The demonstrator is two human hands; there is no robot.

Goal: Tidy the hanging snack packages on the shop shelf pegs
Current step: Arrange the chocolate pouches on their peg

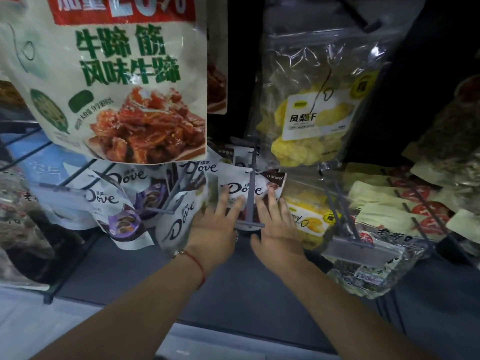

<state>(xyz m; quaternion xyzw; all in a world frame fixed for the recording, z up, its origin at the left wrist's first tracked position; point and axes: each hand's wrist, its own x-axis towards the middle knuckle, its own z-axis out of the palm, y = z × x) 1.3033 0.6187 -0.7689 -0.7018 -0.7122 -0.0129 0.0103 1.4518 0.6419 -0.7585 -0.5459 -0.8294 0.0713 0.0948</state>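
A white Dove chocolate bag (242, 181) hangs on a grey peg (251, 188) at the centre of the shelf. My left hand (217, 227) lies on its left side with straight fingers pressing the bag's front. My right hand (276, 226) presses the bag's right side the same way, fingers spread flat. The peg's front label bar (250, 225) sits between my two hands. More Dove bags (179, 219) hang on pegs to the left, some tilted.
A large beef-tendon snack bag (117, 81) hangs overhead at left. Clear bags of dried pineapple (314, 105) hang at upper right, with more (307, 219) below. Pale bags with red print (405, 203) fill pegs at right. A grey price tag holder (355, 249) juts forward.
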